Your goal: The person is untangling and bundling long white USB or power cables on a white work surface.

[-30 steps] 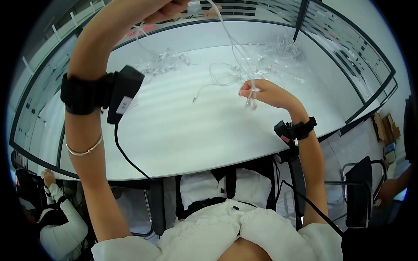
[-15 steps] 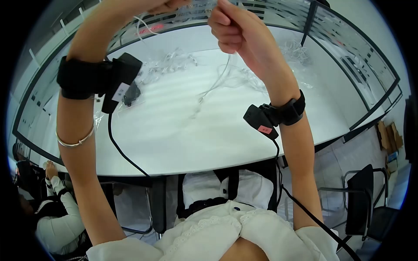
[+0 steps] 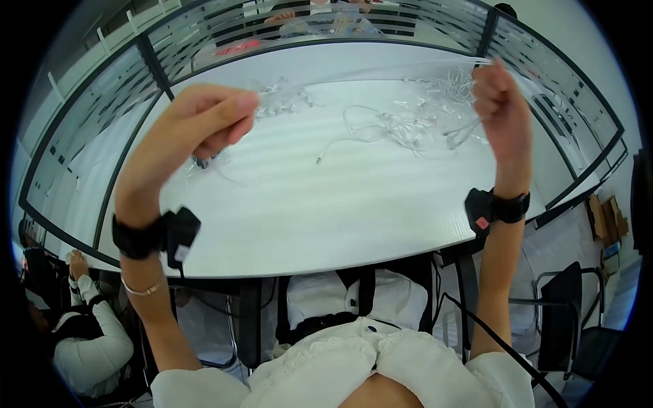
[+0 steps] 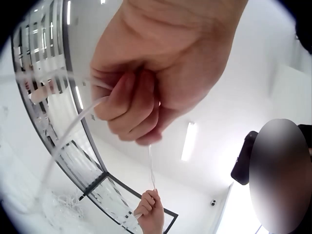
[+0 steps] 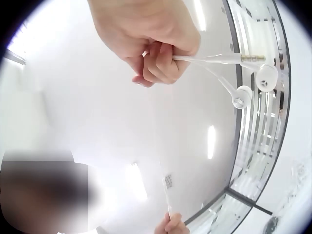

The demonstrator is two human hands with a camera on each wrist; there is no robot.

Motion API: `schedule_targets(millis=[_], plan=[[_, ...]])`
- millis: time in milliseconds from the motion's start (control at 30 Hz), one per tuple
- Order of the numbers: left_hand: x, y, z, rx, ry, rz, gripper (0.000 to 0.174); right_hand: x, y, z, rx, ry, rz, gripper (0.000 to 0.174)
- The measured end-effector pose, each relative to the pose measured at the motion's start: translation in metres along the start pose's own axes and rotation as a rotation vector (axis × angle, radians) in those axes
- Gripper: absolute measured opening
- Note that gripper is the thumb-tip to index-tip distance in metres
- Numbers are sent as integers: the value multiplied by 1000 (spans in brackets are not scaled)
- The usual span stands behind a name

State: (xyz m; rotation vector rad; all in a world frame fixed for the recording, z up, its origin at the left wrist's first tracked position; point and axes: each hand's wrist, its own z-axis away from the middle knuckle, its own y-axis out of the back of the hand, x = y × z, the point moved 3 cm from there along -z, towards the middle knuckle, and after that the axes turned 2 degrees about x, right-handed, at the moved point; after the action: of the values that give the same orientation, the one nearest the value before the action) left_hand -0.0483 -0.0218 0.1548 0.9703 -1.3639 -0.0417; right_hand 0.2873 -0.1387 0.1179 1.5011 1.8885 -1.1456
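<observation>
White wired earphones (image 3: 374, 69) are stretched between my raised hands, well above the table. My left hand (image 3: 197, 126) grips the folded cable in curled fingers. In the left wrist view, a loop of cable (image 4: 63, 139) hangs out of that fist. At the right, my right hand (image 3: 502, 112) grips the other end. From it stick two earbuds (image 5: 242, 97) and a metal plug (image 5: 252, 58), seen in the right wrist view. Below on the table lies a loose white earphone cable (image 3: 391, 126), its plug (image 3: 319, 160) pointing toward me.
Clear plastic bags with white cables (image 3: 279, 102) lie at the back left, and a white cable bundle (image 3: 456, 85) at the back right. Near my left hand is a dark object (image 3: 203, 163) in clear plastic. A low partition (image 3: 313, 44) borders the table (image 3: 306, 224); people sit beyond it.
My right hand rose from low over the table to beside the left, then moved off right. My left hand came down from the top of the view. The cable is now drawn out between them.
</observation>
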Motion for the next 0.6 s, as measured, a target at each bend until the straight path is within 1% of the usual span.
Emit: schedule_targets(millis=[33,67,133,167,267,300,333,400,467,500,600], plan=[[-10,-3,5,116,-6,127,43,-8,6,2,56,13,-37,30],[-20,-4,8,120,-21,192,42,-14,13,2,-6,22,-65,30],[-36,-10,11,204,-19,325,42,-17,18,7,22,-40,9,29],[-42,-14,10,176,-6,398,40,-13,16,7,-28,-66,-56,25],[-56,-24,-1,222,-79,675,37,3,13,2,-90,-141,-256,21],[-62,-28,-9,180,-90,836,34,14,11,0,-59,-138,-267,19],[-60,-37,-16,163,-115,808,34,24,6,-5,-130,-161,-274,19],[-53,-63,-25,-74,-137,806,30,43,-5,-9,-49,-178,-173,18],[-42,-78,-37,67,-132,806,30,53,-25,-12,-53,-216,-159,20],[-38,-83,-42,141,-128,805,31,58,-34,-13,-21,-252,-133,20],[-35,-77,-73,259,-226,990,32,73,-63,-13,59,-287,-80,22]])
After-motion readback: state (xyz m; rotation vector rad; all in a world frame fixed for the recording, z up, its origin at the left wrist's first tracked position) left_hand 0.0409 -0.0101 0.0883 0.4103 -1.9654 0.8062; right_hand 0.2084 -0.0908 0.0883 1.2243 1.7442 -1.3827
